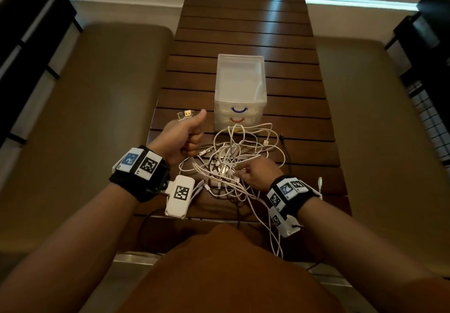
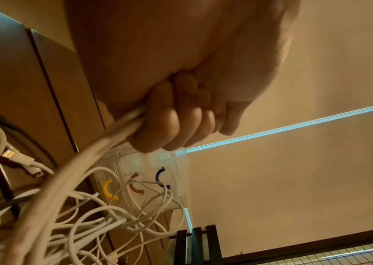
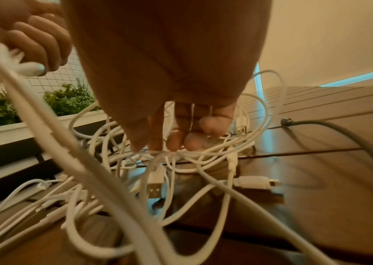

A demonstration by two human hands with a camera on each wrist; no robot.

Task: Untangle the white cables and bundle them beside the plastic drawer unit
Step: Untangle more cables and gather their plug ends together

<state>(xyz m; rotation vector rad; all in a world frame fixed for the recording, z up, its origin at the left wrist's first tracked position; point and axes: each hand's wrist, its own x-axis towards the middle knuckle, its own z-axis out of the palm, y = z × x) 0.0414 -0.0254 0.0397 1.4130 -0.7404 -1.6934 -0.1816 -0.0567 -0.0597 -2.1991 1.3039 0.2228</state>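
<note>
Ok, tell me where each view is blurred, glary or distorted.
Head view: dim, wide-angle bending at the edges, window glare streaking the table. Left wrist view: the white cables nearest the lens smear; the drawer unit stays sharper. Right wrist view: the foreground cable is blurred, the right hand soft.

Desk [image 1: 243, 32]: slatted dark wood, slight sheen. Drawer unit [image 1: 239, 86]: translucent frosted plastic. White cables [image 1: 231, 164]: smooth matt plastic sheathing.

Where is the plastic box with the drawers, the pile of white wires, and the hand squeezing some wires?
drawer unit [image 1: 239, 81], head view, lid.
white cables [image 1: 233, 166], head view, middle of tangle.
left hand [image 1: 186, 135], head view, back of fist.
</note>
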